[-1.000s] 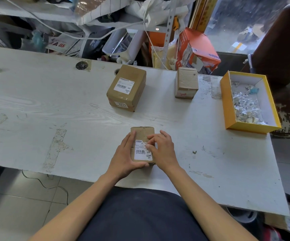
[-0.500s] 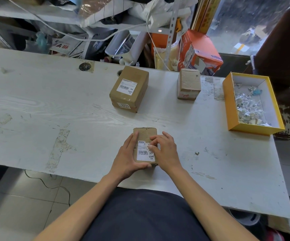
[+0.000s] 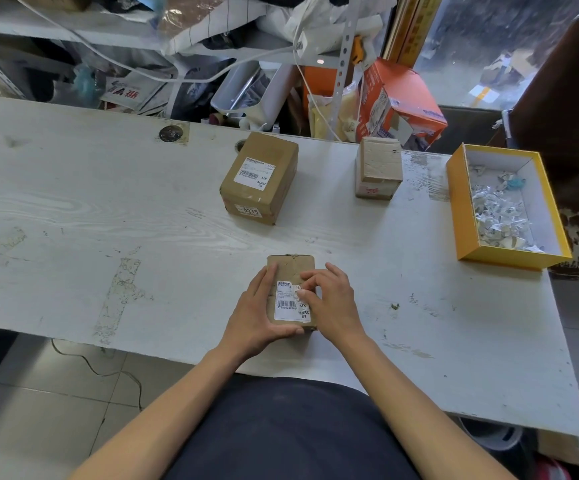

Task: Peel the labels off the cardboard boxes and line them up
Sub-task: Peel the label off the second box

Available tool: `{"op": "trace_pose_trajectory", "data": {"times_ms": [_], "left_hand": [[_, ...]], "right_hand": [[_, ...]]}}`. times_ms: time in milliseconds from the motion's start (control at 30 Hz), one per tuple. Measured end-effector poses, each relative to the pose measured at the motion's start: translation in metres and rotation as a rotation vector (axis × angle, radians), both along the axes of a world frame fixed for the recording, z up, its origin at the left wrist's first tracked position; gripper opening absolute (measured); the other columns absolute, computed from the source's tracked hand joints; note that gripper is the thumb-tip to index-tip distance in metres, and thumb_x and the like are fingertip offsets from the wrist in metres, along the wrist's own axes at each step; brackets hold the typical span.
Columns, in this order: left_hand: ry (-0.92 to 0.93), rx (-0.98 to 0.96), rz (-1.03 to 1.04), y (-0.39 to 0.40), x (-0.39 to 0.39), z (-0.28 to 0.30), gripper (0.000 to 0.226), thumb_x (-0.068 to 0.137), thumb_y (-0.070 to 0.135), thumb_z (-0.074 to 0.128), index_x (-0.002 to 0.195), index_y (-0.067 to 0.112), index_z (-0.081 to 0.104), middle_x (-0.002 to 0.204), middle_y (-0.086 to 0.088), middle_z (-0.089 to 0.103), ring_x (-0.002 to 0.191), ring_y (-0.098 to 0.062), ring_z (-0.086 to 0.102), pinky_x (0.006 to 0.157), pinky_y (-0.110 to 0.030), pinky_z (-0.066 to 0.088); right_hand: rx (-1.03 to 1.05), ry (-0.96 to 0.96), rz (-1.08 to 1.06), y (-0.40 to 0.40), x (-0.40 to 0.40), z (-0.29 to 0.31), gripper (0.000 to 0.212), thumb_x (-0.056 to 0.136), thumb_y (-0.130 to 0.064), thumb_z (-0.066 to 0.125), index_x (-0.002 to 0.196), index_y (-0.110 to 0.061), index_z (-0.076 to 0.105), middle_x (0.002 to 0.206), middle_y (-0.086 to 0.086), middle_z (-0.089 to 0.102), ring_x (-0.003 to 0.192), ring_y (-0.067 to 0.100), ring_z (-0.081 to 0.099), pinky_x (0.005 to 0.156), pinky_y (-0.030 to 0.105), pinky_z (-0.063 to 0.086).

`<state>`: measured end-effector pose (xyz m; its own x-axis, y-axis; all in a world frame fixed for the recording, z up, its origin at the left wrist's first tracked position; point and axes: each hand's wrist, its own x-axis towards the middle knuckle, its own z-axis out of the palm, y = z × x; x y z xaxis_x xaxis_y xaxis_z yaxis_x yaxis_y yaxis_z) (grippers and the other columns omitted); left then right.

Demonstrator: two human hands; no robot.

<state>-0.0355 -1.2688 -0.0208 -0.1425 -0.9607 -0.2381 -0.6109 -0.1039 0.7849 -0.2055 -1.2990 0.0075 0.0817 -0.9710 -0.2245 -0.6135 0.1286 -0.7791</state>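
Item one, white tabletop (image 3: 73,209), worn and scuffed, carrying everything below. Item two, your left hand (image 3: 253,317), wrapped round the left side and near end of the small cardboard box (image 3: 291,268) close to the tabletop's front edge, bracing it. Item three, that box's white barcode label (image 3: 286,301), still stuck flat for the most part. Item four, your right hand (image 3: 329,299), fingers curled, tips picking at the label's right edge; whether a corner is lifted yet cannot be told. Item five, farther back, a larger taped box (image 3: 267,161) with its shipping label (image 3: 254,173) untouched; right of it, a small box (image 3: 380,161) whose top shows no label. Item six, far right, a yellow tray (image 3: 454,209) holding crumpled label scraps (image 3: 499,213). Step in hand, by judgement: starting the peel on the near box. Next you likely need a freed corner, then a slow low pull while the left hand braces.
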Motion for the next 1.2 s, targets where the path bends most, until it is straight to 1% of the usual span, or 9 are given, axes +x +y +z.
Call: {"op": "trace_pose_trajectory", "data": {"times_ms": [100,600,967,1200], "left_hand": [[-0.003,0.001,0.002,-0.0001,-0.0001,-0.0005,0.127,0.052,0.067,0.080,0.150,0.051,0.001,0.160,0.012,0.020,0.144,-0.010,0.028,0.114,-0.043,0.036],[-0.009,-0.008,-0.002,-0.0005,-0.0002,-0.0012,0.127,0.054,0.065,0.082,0.150,0.051,0.000,0.160,0.011,0.020,0.145,-0.010,0.027,0.114,-0.043,0.036],[-0.004,-0.003,0.004,-0.0002,0.0001,-0.0028,0.127,0.054,0.065,0.082,0.152,0.046,0.003,0.161,0.011,0.019,0.146,-0.009,0.025,0.116,-0.042,0.033],[-0.008,-0.002,0.002,-0.0005,0.0001,-0.0034,0.127,0.054,0.066,0.082,0.150,0.052,0.001,0.161,0.012,0.018,0.146,-0.009,0.024,0.116,-0.044,0.034]], "right_hand": [[0.008,-0.006,-0.003,-0.0002,0.0000,0.0012,0.015,0.085,-0.018,0.067,0.077,-0.026,0.058,0.117,-0.013,0.065,0.138,0.015,0.030,0.112,0.041,0.025],[0.023,-0.026,-0.005,-0.0004,-0.0010,0.0042,0.014,0.086,-0.016,0.068,0.076,-0.023,0.061,0.119,-0.010,0.066,0.141,0.016,0.030,0.113,0.044,0.025],[0.020,-0.038,-0.012,-0.0004,-0.0019,0.0013,0.011,0.085,-0.016,0.068,0.077,-0.022,0.063,0.118,-0.013,0.066,0.140,0.015,0.030,0.113,0.043,0.026],[0.022,-0.048,-0.014,-0.0003,-0.0028,0.0005,0.011,0.085,-0.016,0.069,0.076,-0.021,0.063,0.117,-0.012,0.066,0.141,0.015,0.029,0.113,0.043,0.025]]}}
